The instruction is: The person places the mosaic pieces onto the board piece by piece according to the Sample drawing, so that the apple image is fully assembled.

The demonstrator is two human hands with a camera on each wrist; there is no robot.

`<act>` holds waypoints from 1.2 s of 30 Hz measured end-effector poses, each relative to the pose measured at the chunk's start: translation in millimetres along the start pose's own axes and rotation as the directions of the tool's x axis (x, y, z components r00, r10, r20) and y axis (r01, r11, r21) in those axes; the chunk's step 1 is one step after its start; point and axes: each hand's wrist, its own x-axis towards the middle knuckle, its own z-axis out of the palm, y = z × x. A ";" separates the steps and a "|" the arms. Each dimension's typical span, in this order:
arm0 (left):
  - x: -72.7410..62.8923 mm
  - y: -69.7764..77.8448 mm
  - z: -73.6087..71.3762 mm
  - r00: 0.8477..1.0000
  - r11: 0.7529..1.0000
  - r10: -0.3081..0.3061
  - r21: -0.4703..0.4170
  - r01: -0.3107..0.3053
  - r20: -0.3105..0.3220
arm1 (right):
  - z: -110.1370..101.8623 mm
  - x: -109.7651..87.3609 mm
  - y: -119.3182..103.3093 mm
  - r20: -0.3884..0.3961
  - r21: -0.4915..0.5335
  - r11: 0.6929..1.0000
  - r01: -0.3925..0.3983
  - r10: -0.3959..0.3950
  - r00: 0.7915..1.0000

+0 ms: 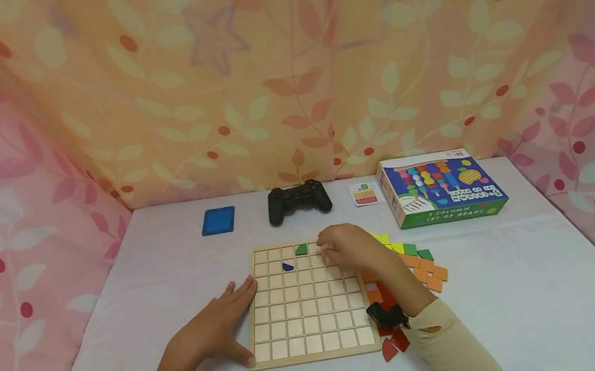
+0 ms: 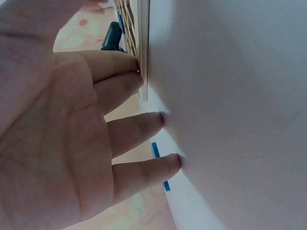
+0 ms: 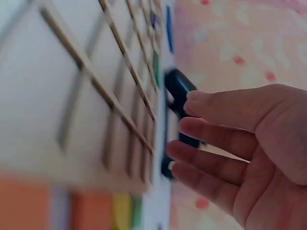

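Note:
A wooden grid board [image 1: 308,292] lies flat on the white-covered table. In its upper rows sit a green quarter-round piece [image 1: 300,249] and a dark blue half-round piece [image 1: 287,266]. My left hand [image 1: 217,327] rests along the board's left side, fingers spread at the edge and thumb by the near corner. The left wrist view shows those fingers [image 2: 136,129] extended, two against the board's side and two on the cloth. Over the board's far right part hovers my right hand [image 1: 349,246]. Its fingers [image 3: 216,139] are loosely bent, with nothing visible between them and the thumb.
Loose yellow, green, orange [image 1: 429,271] and red pieces [image 1: 390,347] lie along the board's right side. Behind the board are a blue tray [image 1: 218,221], a black game controller [image 1: 299,200], a printed card [image 1: 366,194] and a toy box [image 1: 443,186]. Patterned curtains enclose the table.

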 end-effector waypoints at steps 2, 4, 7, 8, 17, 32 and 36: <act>0.3 -0.2 0.2 1.000 1.000 0.002 -0.002 -0.002 0.001 | -11.0 -7.0 7.8 0.007 0.009 0.999 -0.045 0.045 0.999; 0.4 -0.4 0.5 1.000 1.000 -0.002 0.000 0.002 0.005 | -23.7 -16.2 16.1 0.026 0.018 0.994 -0.105 0.105 0.994; 0.5 -0.9 0.0 1.000 1.000 0.004 -0.006 -0.004 0.007 | -42.5 -32.2 29.4 0.047 0.018 0.979 -0.203 0.202 0.978; 0.4 -1.1 -0.2 1.000 1.000 0.004 -0.007 -0.004 0.008 | -48.4 -38.0 33.6 0.053 0.016 0.971 -0.238 0.237 0.970; 0.6 -2.8 -0.5 1.000 1.000 0.001 -0.010 -0.001 0.010 | -71.8 -73.5 72.7 0.123 0.015 0.870 -0.492 0.487 0.865; 0.7 -2.3 -0.8 1.000 1.000 0.015 -0.018 -0.015 0.006 | -59.6 -71.0 94.2 0.131 0.051 0.853 -0.519 0.509 0.850; 0.8 -1.5 -0.9 1.000 1.000 0.011 -0.023 -0.011 0.006 | -58.2 -70.9 92.5 0.127 0.055 0.855 -0.516 0.507 0.853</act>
